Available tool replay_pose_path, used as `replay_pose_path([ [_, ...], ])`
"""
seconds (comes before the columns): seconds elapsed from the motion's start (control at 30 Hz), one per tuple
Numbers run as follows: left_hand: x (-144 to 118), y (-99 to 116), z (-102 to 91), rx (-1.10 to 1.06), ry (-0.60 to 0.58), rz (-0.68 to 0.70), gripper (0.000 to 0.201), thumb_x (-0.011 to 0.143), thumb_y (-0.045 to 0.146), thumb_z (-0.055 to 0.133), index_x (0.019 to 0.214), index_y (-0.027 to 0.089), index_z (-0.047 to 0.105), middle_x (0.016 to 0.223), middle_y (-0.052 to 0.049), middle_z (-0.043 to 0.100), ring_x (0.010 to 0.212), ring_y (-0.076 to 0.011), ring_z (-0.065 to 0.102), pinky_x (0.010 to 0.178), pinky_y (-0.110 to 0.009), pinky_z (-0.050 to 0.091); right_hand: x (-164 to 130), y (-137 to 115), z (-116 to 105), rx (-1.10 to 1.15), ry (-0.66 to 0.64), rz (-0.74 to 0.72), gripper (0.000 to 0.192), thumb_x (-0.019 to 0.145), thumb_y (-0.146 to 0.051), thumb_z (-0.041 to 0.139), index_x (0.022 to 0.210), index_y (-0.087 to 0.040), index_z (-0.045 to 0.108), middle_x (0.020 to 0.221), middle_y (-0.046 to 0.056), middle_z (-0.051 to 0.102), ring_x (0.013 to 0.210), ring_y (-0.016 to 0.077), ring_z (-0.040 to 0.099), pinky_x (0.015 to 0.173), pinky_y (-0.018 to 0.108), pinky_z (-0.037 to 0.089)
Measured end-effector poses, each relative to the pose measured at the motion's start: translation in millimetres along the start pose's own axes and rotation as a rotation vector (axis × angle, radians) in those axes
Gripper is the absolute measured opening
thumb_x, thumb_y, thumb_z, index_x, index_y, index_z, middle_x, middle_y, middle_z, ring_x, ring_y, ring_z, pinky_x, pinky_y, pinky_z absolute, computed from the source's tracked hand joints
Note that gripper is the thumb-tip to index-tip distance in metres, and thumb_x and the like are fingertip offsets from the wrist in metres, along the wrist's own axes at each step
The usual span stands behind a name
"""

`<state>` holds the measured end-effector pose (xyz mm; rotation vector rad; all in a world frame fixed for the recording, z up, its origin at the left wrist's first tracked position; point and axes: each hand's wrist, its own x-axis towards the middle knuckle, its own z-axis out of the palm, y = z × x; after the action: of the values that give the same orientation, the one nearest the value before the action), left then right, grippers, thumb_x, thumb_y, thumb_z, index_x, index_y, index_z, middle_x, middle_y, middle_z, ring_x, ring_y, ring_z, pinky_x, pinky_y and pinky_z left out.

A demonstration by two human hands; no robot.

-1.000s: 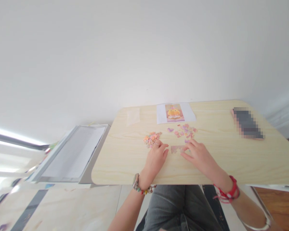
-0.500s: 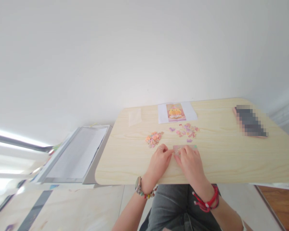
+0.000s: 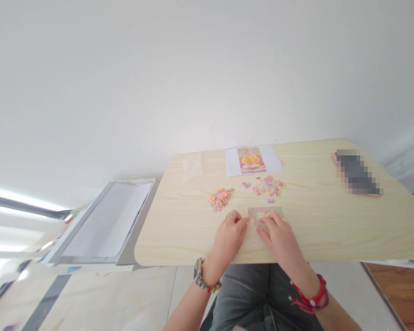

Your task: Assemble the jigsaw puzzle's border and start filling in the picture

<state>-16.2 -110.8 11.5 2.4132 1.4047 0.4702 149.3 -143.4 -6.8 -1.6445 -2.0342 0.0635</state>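
**On the table: puzzle, both hands at work**

On the near half of the pale wooden table (image 3: 331, 220), head view, items as follows.

1. Joined strip of puzzle (image 3: 265, 212): flat on the wood, near the front edge, roughly midway along it. Pinkish, with a green corner at its right end.

2. My left hand (image 3: 229, 234): palm down, fingers together and loosely curved, tips meeting the strip's left end. Ring on one finger; watch and bead bracelet at the wrist. Whether I pinch a loose piece there, I cannot tell.

3. My right hand (image 3: 278, 234): palm down, fingers slightly spread, tips resting on the strip's near edge. Red cord bracelet at the wrist. It grips nothing that I can see.

4. Orange heap of pieces (image 3: 220, 199): just beyond my left hand, apart from it.

5. Purple and pink scatter of pieces (image 3: 267, 186): beyond the strip, one stray piece lying close to it.

6. Reference picture (image 3: 251, 161): printed sheet with an orange figure, at the far edge by the wall.

7. Clear bag (image 3: 192, 166): left of the sheet, flat.

8. Phone (image 3: 357, 178): far right, well apart from everything else, blurred.

9. Stack of papers (image 3: 112, 218): on a lower surface left of the table.
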Motion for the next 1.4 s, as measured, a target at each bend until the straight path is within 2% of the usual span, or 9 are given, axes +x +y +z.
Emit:
replay_pose_path([
  [0.17, -5, 8, 4.1, -0.023, -0.025, -0.003, 0.022, 0.086, 0.014, 0.044, 0.097, 0.020, 0.062, 0.085, -0.004, 0.051, 0.079, -0.0155, 0.052, 0.073, -0.026, 0.047, -3, 2, 0, 0.123, -0.042, 0.020, 0.005, 0.083, -0.017, 0.052, 0.079, -0.019, 0.053, 0.080, 0.005, 0.056, 0.074, 0.0203, 0.057, 0.068, 0.035, 0.046],
  [0.43, -7, 15, 4.5, -0.077, -0.053, -0.012, 0.015, 0.085, 0.015, 0.049, 0.093, 0.019, 0.061, 0.087, -0.004, 0.051, 0.082, -0.0162, 0.053, 0.074, -0.028, 0.048, -7, 8, -4, 0.230, -0.098, -0.023, 0.005, 0.083, -0.016, 0.050, 0.084, -0.019, 0.054, 0.085, 0.006, 0.056, 0.077, 0.0210, 0.057, 0.071, 0.038, 0.047],
  [0.6, -9, 14, 4.3, -0.123, -0.033, 0.026, 0.015, 0.082, 0.016, 0.054, 0.096, 0.018, 0.058, 0.090, -0.004, 0.051, 0.083, -0.0171, 0.054, 0.075, -0.030, 0.049, -11, 12, -9, 0.360, -0.080, -0.019, 0.011, 0.086, -0.022, 0.047, 0.090, -0.019, 0.056, 0.088, 0.007, 0.057, 0.080, 0.0204, 0.056, 0.073, 0.037, 0.047],
  [0.73, -8, 20, 3.4, -0.205, 0.070, 0.041, 0.015, 0.082, 0.017, 0.055, 0.096, 0.018, 0.057, 0.088, -0.004, 0.051, 0.083, -0.0176, 0.054, 0.075, -0.031, 0.049, -12, 15, -18, 0.573, -0.048, 0.145, 0.017, 0.086, -0.030, 0.049, 0.095, -0.020, 0.059, 0.082, 0.005, 0.056, 0.067, 0.0161, 0.053, 0.063, 0.030, 0.047],
  [0.87, -5, 32, 3.9, -0.306, 0.226, 0.032, 0.015, 0.082, 0.017, 0.056, 0.096, 0.019, 0.056, 0.087, -0.003, 0.052, 0.081, -0.0157, 0.055, 0.075, -0.029, 0.049, -9, 14, -22, 0.804, -0.075, 0.294, 0.019, 0.084, -0.035, 0.052, 0.086, -0.019, 0.062, 0.083, 0.006, 0.060, 0.075, 0.0177, 0.057, 0.066, 0.029, 0.048],
  [1.13, -3, 46, 13.4, -0.109, 0.443, -0.047, 0.014, 0.080, 0.018, 0.058, 0.094, 0.019, 0.056, 0.084, -0.003, 0.052, 0.080, -0.0181, 0.055, 0.069, -0.030, 0.049, -9, 8, -16, 0.879, 0.034, 0.503, 0.024, 0.078, -0.039, 0.058, 0.087, -0.018, 0.063, 0.077, 0.004, 0.061, 0.075, 0.0191, 0.057, 0.069, 0.032, 0.047],
  [1.27, -5, 54, 23.1, -0.113, 0.470, -0.079, 0.011, 0.081, 0.021, 0.058, 0.092, 0.019, 0.056, 0.084, -0.004, 0.052, 0.081, -0.0185, 0.055, 0.070, -0.031, 0.049, -6, 4, -14, 0.945, 0.043, 0.578, 0.025, 0.077, -0.043, 0.056, 0.080, -0.018, 0.061, 0.074, 0.004, 0.063, 0.072, 0.0197, 0.059, 0.066, 0.032, 0.048],
  [1.4, -5, 51, 21.7, -0.213, 0.382, -0.069, 0.011, 0.080, 0.023, 0.060, 0.090, 0.019, 0.056, 0.085, -0.004, 0.052, 0.081, -0.0181, 0.055, 0.071, -0.031, 0.049, 0, 12, -22, 0.909, -0.027, 0.534, 0.024, 0.079, -0.042, 0.052, 0.078, -0.019, 0.059, 0.072, 0.003, 0.062, 0.070, 0.0182, 0.058, 0.066, 0.030, 0.047],
])
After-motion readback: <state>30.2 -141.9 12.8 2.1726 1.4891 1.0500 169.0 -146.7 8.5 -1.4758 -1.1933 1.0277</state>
